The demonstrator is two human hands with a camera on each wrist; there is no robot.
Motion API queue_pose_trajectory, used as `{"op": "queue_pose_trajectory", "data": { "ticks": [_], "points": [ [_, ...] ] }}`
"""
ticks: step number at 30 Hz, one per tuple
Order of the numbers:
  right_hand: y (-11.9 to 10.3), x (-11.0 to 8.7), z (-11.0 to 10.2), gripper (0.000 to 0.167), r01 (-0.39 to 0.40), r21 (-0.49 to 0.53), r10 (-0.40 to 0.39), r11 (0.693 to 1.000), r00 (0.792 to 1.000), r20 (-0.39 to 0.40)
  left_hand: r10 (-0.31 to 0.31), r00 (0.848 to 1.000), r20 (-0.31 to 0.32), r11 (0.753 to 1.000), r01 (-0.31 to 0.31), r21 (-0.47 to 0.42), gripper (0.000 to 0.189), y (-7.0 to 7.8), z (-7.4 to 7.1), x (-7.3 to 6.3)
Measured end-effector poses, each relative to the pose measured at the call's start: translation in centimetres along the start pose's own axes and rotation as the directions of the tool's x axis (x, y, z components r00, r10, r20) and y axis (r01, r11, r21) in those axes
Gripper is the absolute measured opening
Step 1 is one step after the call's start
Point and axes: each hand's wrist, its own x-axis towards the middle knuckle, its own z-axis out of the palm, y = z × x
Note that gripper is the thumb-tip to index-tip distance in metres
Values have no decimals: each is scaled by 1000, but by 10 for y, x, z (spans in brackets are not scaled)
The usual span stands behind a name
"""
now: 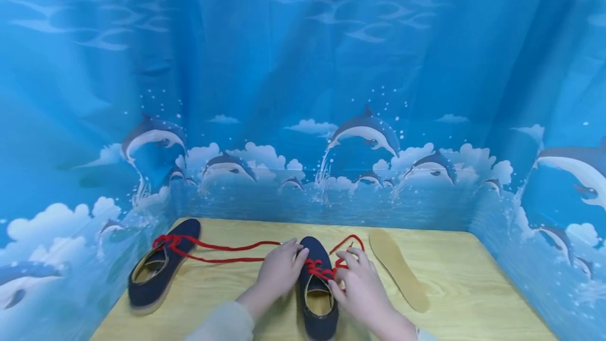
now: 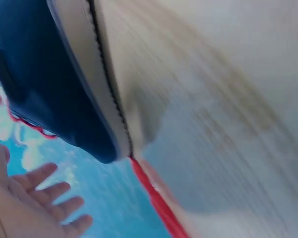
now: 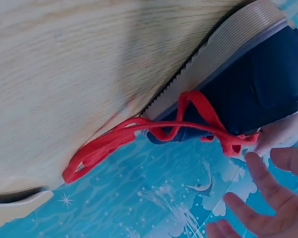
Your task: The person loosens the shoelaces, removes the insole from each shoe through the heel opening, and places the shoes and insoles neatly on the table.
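A navy shoe (image 1: 316,282) with red laces (image 1: 319,268) stands toe-away between the two hands. My left hand (image 1: 279,270) rests beside its toe on the left, fingers stretched out straight in the left wrist view. My right hand (image 1: 362,288) hovers at the shoe's right side, fingers loosely spread. In the right wrist view its fingertips are right at the red lace (image 3: 203,106) where it crosses the shoe's upper. A long loop of lace (image 3: 104,148) trails off the right side onto the table.
A second navy shoe (image 1: 171,270) stands at the left, its two red lace strands (image 1: 227,249) stretching across the table to the left hand. A tan insole (image 1: 400,270) lies on the wooden table (image 1: 464,288) at the right. A blue dolphin-print curtain (image 1: 303,67) surrounds the table.
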Motion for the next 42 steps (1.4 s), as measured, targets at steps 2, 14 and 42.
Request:
{"op": "queue_pose_trajectory", "data": {
  "ticks": [2, 14, 42],
  "points": [
    [0, 1, 1, 30, 37, 9, -37, 999, 999, -20, 4, 1000, -31, 998, -2, 56, 56, 6, -3, -8],
    [3, 4, 15, 18, 62, -14, -62, 998, 998, 29, 101, 993, -57, 957, -81, 280, 46, 22, -6, -40],
    [21, 10, 24, 18, 9, -53, -13, 999, 997, -80, 209, 960, -188, 922, -128, 366, 16, 20, 1, -40]
  ]
}}
